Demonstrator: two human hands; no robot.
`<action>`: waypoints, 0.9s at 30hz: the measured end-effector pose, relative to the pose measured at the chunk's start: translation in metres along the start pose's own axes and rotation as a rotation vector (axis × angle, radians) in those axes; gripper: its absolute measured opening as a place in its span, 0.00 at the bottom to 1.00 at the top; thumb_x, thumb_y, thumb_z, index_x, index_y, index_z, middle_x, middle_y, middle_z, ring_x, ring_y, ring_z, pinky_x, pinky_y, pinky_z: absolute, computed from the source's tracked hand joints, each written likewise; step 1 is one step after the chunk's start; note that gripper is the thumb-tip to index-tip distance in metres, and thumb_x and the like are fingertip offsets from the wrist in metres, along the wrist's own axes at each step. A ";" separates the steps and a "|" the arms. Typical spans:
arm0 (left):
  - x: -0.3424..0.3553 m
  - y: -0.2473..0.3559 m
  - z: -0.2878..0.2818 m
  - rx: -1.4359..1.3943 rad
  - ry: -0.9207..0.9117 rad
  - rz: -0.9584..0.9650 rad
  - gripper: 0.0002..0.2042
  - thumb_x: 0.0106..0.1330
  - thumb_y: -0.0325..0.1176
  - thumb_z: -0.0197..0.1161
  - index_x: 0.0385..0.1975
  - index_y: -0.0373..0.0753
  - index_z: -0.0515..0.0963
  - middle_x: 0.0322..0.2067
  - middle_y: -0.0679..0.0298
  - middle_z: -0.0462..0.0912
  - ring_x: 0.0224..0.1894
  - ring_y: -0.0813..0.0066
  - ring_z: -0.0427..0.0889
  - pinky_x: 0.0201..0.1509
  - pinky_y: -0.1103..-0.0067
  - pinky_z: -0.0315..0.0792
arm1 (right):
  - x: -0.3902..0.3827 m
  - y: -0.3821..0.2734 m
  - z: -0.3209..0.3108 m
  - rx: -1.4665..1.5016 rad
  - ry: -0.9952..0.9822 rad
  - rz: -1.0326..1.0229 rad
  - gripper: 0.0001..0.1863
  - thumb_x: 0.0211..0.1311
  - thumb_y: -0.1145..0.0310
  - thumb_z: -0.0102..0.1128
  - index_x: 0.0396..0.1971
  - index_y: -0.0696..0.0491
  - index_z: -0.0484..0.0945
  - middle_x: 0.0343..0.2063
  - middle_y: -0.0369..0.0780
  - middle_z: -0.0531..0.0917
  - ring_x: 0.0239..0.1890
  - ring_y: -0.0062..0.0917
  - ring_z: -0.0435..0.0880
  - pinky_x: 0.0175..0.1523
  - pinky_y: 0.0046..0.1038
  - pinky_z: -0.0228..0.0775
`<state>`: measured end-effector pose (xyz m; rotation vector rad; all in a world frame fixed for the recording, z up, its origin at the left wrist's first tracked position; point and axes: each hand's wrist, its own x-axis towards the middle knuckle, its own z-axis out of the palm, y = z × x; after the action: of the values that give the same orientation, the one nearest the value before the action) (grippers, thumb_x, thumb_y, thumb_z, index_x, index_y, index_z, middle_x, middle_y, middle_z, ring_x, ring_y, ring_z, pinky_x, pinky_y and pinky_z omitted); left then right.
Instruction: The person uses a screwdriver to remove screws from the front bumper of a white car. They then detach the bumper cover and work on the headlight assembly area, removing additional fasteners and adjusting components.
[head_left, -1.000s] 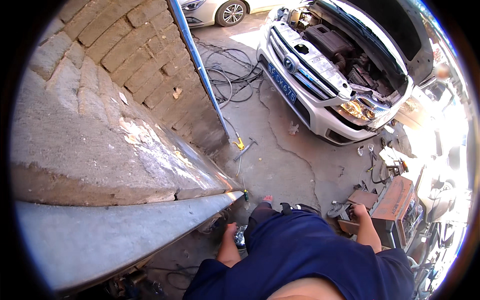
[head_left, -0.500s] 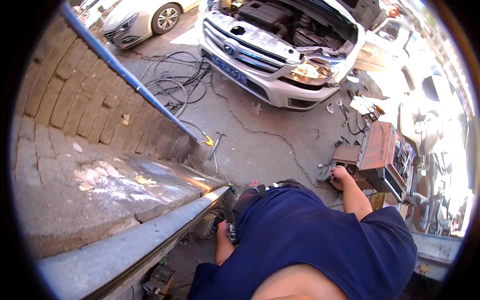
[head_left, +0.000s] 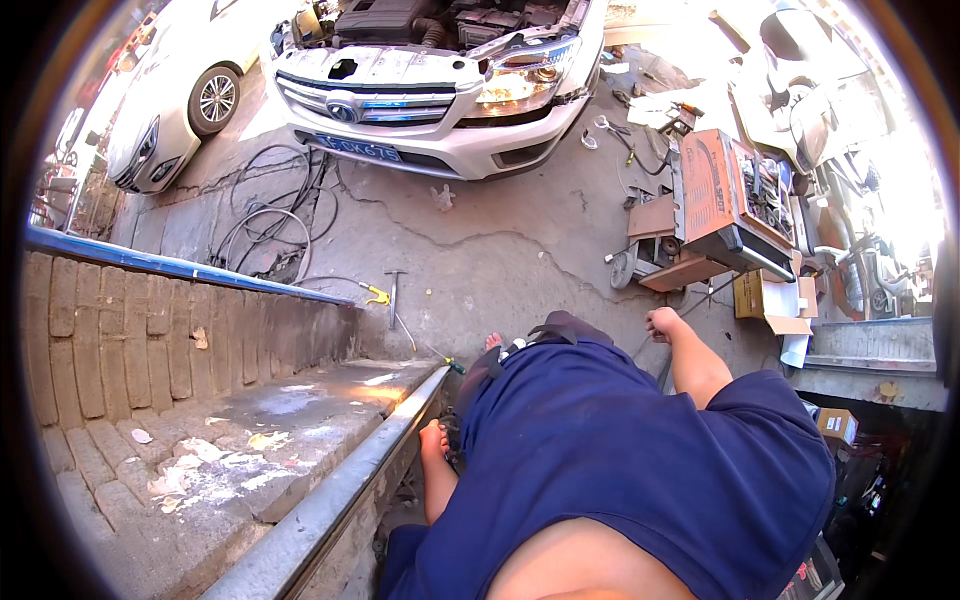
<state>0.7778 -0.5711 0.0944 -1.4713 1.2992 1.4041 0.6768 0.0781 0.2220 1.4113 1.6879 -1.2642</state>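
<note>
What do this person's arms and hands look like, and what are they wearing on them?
Both forearms are bare. The left hand and the right hand show no gloves, and no watch or band can be seen on either. A loose dark blue short-sleeved shirt covers the upper arms, its wide sleeves ending above the elbows. The fingers are too small to make out.

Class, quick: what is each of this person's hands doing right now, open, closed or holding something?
Left hand: down beside the metal rail; whether open or gripping cannot be told.
Right hand: closed in a loose fist; whether it holds anything cannot be told.
</note>
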 end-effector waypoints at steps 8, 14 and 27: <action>0.015 0.007 0.015 0.102 0.016 -0.023 0.15 0.70 0.48 0.52 0.26 0.45 0.70 0.12 0.72 0.60 0.11 0.78 0.54 0.16 0.76 0.48 | -0.008 0.010 -0.005 0.059 -0.008 -0.030 0.06 0.65 0.67 0.53 0.36 0.53 0.74 0.23 0.36 0.77 0.18 0.22 0.73 0.27 0.32 0.73; 0.026 -0.020 0.020 0.049 0.010 -0.139 0.16 0.69 0.49 0.53 0.20 0.49 0.69 0.11 0.73 0.60 0.12 0.76 0.57 0.17 0.75 0.51 | -0.019 -0.021 -0.013 -0.033 0.073 -0.096 0.05 0.65 0.69 0.54 0.34 0.55 0.74 0.25 0.38 0.77 0.18 0.22 0.73 0.22 0.29 0.70; 0.000 -0.085 0.024 0.019 0.136 -0.166 0.16 0.68 0.47 0.55 0.21 0.44 0.72 0.12 0.71 0.64 0.11 0.76 0.59 0.16 0.74 0.50 | -0.016 -0.056 -0.006 -0.294 0.000 -0.255 0.07 0.61 0.71 0.56 0.32 0.60 0.76 0.21 0.41 0.79 0.15 0.24 0.75 0.21 0.29 0.70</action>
<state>0.8530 -0.5279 0.0788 -1.6460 1.2375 1.1992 0.6278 0.0781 0.2546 1.0493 2.0072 -1.0877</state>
